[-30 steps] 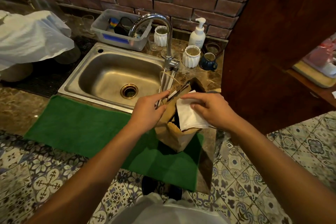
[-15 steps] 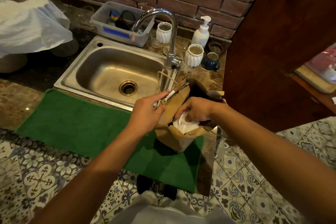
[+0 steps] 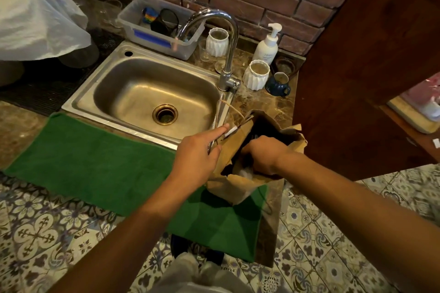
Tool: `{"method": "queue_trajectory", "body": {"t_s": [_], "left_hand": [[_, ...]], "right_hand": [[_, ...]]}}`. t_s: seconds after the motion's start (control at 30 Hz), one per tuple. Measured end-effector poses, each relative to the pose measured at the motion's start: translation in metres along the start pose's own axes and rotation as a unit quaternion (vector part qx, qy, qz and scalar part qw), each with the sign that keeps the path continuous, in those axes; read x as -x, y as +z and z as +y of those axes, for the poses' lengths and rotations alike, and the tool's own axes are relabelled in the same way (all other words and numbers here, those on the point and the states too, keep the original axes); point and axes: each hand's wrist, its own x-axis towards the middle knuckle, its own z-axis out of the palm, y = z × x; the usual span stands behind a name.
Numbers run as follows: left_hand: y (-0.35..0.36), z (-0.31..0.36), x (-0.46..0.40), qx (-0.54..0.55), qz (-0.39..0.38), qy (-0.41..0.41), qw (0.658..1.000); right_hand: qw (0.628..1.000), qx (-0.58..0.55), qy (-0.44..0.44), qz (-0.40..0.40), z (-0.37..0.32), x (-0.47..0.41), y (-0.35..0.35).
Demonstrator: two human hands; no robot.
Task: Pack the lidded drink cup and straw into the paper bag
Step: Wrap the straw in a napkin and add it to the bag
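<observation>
A brown paper bag (image 3: 234, 188) stands open on the right end of a green towel (image 3: 95, 164), beside the sink. My left hand (image 3: 200, 150) grips the bag's left rim together with a paper-wrapped straw (image 3: 230, 131) that sticks out past my fingers. My right hand (image 3: 264, 153) is down inside the bag's mouth, fingers curled on a white napkin (image 3: 245, 172), of which only a bit shows. The drink cup is hidden inside the dark bag.
A steel sink (image 3: 152, 100) with a tall faucet (image 3: 226, 54) lies just behind the bag. White ribbed cups (image 3: 258, 74), a blue mug (image 3: 278, 83) and a soap pump (image 3: 267, 45) stand at the back right. A dark wooden cabinet (image 3: 369, 66) rises close on the right.
My right hand has pushed the white napkin from above the bag's rim down into the bag. My left hand has kept its hold on the rim and straw.
</observation>
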Motion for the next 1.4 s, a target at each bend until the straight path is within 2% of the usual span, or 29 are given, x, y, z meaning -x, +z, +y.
{"method": "queue_trajectory", "body": {"t_s": [0.2, 0.3, 0.4, 0.5, 0.67, 0.83, 1.03, 1.2, 1.3, 1.4], "left_hand": [[-0.004, 0.006, 0.004, -0.003, 0.018, 0.024, 1.000], [-0.007, 0.004, 0.006, -0.003, 0.028, 0.022, 0.999], [-0.008, 0.005, 0.009, -0.009, 0.034, 0.016, 0.999], [-0.010, 0.010, 0.009, -0.015, 0.027, 0.005, 1.000], [-0.008, 0.012, 0.012, -0.056, 0.025, 0.021, 0.998], [-0.004, 0.015, 0.011, -0.076, 0.024, 0.041, 0.996], [-0.006, 0.015, 0.007, -0.076, 0.019, 0.043, 0.996], [-0.006, 0.018, 0.005, -0.098, 0.014, 0.058, 0.993], [-0.003, 0.019, 0.004, -0.099, 0.014, 0.070, 0.993], [-0.003, 0.019, 0.003, -0.096, 0.017, 0.060, 0.993]], "right_hand": [[0.999, 0.031, -0.017, -0.010, -0.005, 0.021, -0.005], [0.994, -0.086, -0.042, 0.059, -0.004, 0.047, -0.016], [0.964, -0.195, -0.035, 0.175, 0.000, 0.070, -0.029], [0.930, -0.275, -0.032, 0.240, 0.002, 0.084, -0.040], [0.898, -0.340, -0.029, 0.276, 0.002, 0.088, -0.047], [0.895, -0.342, -0.021, 0.286, -0.007, 0.076, -0.047], [0.834, -0.442, -0.024, 0.330, -0.007, 0.077, -0.058], [0.777, -0.480, -0.022, 0.406, -0.009, 0.072, -0.076], [0.786, -0.454, -0.029, 0.419, -0.015, 0.063, -0.091], [0.768, -0.466, -0.023, 0.439, -0.019, 0.057, -0.094]]}}
